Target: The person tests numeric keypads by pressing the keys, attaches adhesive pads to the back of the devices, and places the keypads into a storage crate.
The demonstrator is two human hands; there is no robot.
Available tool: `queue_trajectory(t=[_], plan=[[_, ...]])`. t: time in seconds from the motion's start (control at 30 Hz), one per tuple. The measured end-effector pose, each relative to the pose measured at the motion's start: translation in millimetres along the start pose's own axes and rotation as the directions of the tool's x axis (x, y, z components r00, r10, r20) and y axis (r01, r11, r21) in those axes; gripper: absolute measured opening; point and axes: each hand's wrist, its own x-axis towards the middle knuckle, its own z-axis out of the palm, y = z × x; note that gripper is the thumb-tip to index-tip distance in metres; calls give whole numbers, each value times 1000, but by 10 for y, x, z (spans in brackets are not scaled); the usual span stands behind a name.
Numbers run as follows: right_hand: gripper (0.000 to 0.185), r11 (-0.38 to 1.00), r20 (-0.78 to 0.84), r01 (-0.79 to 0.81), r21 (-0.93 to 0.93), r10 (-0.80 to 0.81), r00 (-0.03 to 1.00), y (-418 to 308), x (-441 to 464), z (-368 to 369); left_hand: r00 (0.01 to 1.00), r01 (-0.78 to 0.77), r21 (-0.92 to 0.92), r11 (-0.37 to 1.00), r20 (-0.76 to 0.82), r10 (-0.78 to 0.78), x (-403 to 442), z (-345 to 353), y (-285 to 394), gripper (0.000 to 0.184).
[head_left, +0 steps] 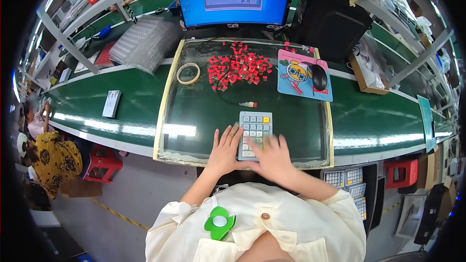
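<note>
A white and grey numeric keypad (256,127) with one yellow key lies on the dark work mat, upright to my view. My left hand (225,153) rests along its left edge, fingers stretched out and the thumb reaching toward its bottom edge. Over the lower right keys is my right hand (274,160), its fingers apart and smeared by motion; whether a fingertip presses a key I cannot tell. Those fingers hide part of the keys. Just above the keypad lies a cable end with a red and white connector (248,104).
Small red-tipped parts (240,65) are heaped behind the keypad, beside a tape roll (188,73). A mouse (319,77) sits on a cartoon mouse pad (291,90). The monitor (233,0) shows a keyboard picture. More keypads (357,190) stand low right. Co-workers sit far left.
</note>
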Motion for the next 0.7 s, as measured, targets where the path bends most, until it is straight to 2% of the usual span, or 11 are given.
queue_trajectory(t=[0.03, 0.07, 0.17, 0.2, 0.3, 0.37, 0.43, 0.53, 0.6, 0.63, 0.7], plan=[[64, 998, 59, 64, 16, -65, 996, -76, -93, -146, 1000, 2, 16, 1000, 14, -2, 2, -8, -3, 108], [64, 987, 278, 27, 157, -71, 958, -111, -110, -293, 1000, 2, 30, 1000, 28, -3, 13, -22, -1, 107], [58, 964, 321, -159, 213, 84, 943, 2, 289, -336, 1000, 14, 17, 1000, 16, -14, 21, -48, 46, 106], [59, 978, -17, -34, 206, 38, 999, 129, 395, -26, 1000, 11, 22, 1000, 13, -11, 17, -51, 50, 106], [67, 988, -146, -57, -144, 36, 989, 120, 400, 204, 1000, 2, 33, 999, 1, -2, 12, 5, 13, 106], [76, 1000, 119, 17, 10, -18, 993, -135, 167, -94, 1000, 4, 43, 999, 0, -4, 9, 19, -5, 105], [74, 981, 538, 71, 183, -160, 828, -177, 150, -377, 1000, 10, 53, 999, 5, -10, 17, 19, 9, 104], [73, 886, 631, -288, 363, -6, 776, 13, 623, -407, 1000, 3, 28, 1000, 4, -3, 27, -54, 58, 102], [73, 992, 200, -108, 66, 93, 975, 119, 581, 97, 1000, 15, -1, 1000, -10, -15, 24, -73, 74, 102], [73, 990, -49, -75, -116, 70, 996, 160, 592, 272, 1000, 4, 21, 1000, -23, -4, 7, -27, 44, 102], [74, 999, 153, 43, -32, -38, 988, -53, 357, 129, 999, -15, 63, 998, -51, 19, -18, 90, -39, 102]])
